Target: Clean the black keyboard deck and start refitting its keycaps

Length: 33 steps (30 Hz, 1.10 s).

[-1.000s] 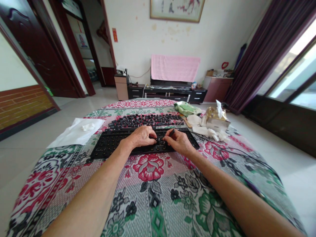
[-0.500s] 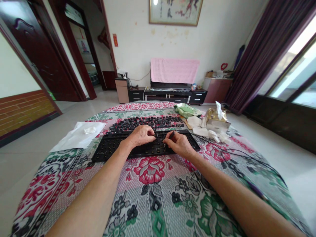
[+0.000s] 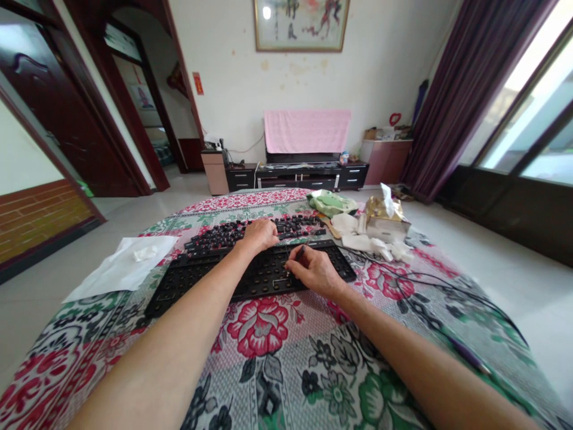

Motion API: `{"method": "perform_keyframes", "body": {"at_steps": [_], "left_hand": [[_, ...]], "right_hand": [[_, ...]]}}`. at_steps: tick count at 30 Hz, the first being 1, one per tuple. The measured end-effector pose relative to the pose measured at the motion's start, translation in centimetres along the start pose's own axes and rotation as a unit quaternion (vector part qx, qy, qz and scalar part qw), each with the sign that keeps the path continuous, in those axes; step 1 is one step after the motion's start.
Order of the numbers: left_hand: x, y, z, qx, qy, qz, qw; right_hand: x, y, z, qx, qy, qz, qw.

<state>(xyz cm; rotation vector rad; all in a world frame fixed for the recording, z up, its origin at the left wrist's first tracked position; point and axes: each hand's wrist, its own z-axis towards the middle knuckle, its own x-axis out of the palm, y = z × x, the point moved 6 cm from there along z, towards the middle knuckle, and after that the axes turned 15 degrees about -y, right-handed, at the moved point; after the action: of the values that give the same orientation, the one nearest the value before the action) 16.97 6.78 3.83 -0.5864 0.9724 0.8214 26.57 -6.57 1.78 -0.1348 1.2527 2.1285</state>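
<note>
Black keyboard (image 3: 250, 276) lies on the flowered cloth (image 3: 268, 334); my left hand (image 3: 258, 234) has just gone back to the loose keys (image 3: 215, 236), fingers curled, can't tell if gripping; right hand (image 3: 313, 272) pinches a thin dark tool (image 3: 301, 251) over the keyboard

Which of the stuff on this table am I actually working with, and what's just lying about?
In use: keyboard base; loose keycaps, under the left hand; small dark tool, pinched in the right hand.
Lying about: tissue box; green packet; crumpled tissues; white sheet.
</note>
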Motion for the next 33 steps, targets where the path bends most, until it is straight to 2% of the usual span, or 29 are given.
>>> {"method": "perform_keyframes", "body": {"at_steps": [9,15,18,23,28,33], "left_hand": [[0.8,-0.2,0.1,0.005,0.035,0.011,0.999],[-1.2,-0.1,-0.9,0.031,-0.006,0.01,0.999],[-2.8,0.4,-3.1,0.043,-0.014,0.009,0.999],[-4.6,0.7,-8.5,0.077,-0.028,0.022,0.996],[-4.4,0.4,-12.5,0.079,-0.06,-0.002,0.995],[-4.1,0.4,-13.8,0.045,-0.099,-0.003,0.994]], "right_hand": [[0.0,0.0,0.0,-0.004,0.004,0.006,1.0],[0.0,0.1,0.0,-0.001,0.005,0.01,1.0],[0.0,0.1,-0.1,-0.002,0.006,0.006,1.0],[0.1,0.1,-0.2,-0.012,0.005,-0.001,1.0],[0.2,0.1,-0.3,-0.017,0.003,0.0,1.0],[0.4,-0.3,-0.4,-0.013,0.007,0.002,1.0]]}}
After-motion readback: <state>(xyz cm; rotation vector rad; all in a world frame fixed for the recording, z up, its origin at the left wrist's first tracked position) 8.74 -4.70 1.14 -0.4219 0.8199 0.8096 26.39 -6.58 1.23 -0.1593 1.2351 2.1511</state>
